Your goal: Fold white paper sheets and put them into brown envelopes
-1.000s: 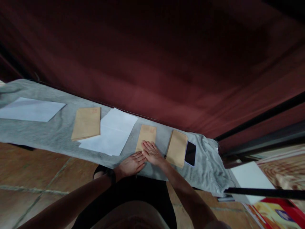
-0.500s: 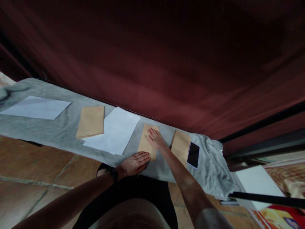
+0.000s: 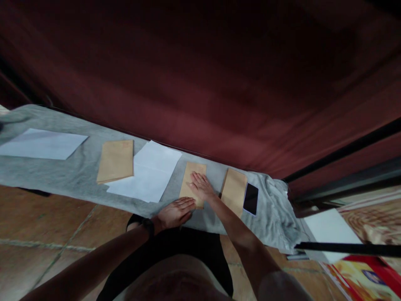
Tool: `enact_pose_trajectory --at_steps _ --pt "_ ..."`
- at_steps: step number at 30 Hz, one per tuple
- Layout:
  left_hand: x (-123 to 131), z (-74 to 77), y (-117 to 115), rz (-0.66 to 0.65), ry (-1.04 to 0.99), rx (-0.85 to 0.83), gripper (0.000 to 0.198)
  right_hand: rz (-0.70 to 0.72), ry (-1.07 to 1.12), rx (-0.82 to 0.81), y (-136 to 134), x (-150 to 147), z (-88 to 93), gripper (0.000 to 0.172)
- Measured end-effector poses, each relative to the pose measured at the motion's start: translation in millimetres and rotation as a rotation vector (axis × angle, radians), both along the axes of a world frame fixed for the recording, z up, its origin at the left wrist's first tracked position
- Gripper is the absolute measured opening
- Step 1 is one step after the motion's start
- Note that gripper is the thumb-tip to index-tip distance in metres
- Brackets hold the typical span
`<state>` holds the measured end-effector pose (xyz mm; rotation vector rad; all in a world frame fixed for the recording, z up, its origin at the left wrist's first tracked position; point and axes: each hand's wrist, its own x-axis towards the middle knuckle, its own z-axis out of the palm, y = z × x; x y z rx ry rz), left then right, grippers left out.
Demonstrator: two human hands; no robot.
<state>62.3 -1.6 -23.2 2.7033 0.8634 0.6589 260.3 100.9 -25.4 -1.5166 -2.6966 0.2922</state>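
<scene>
One head-worn cam, looking forward and steeply down from above the lap [image 3: 202, 242]. Left hand [image 3: 177, 212] and right hand [image 3: 201, 186] at close range, low centre; grey cloth [image 3: 78, 169] spans left to right, dark red backdrop [image 3: 194, 96] fills far side.

On the surface [image 3: 72, 177] I see, left to right: paper [image 3: 44, 144], envelopes [image 3: 115, 161] overlapping loose sheets [image 3: 156, 171], a single envelope [image 3: 188, 176], another stack [image 3: 234, 190], a phone [image 3: 251, 199].
</scene>
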Motion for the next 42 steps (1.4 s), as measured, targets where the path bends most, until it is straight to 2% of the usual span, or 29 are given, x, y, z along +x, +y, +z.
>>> enact_pose_trajectory --at_steps 6,10,17,23,27,30,37,42 --pt "0 -7.5 0 0.025 0.037 0.009 0.040 0.014 -0.003 -0.029 -31 2 1.6 0.056" --pt "-1 -12.2 0 0.054 0.018 0.037 0.040 0.025 0.034 0.021 -54 6 0.0 0.054" --pt "-1 -9.4 0 0.052 -0.007 0.038 0.038 0.004 0.125 0.147 -106 15 -5.0 0.055" --pt "2 -5.0 2 0.060 -0.030 -0.024 0.038 -0.059 0.207 0.163 -141 24 -3.2 0.056" --pt "10 3.2 11 0.094 -0.035 -0.079 0.036 -0.078 0.234 0.154 -149 26 -1.9 0.052" --pt "20 5.3 27 0.121 0.010 -0.111 0.039 -0.104 0.252 0.161 -148 25 -1.6 0.051" --pt "36 -13.7 72 0.249 0.137 -0.088 0.056 -0.143 0.302 0.146 -145 23 -2.4 0.047" --pt "39 -22.7 87 0.293 0.100 -0.029 0.056 -0.198 0.357 0.121 -139 25 -2.7 0.037"
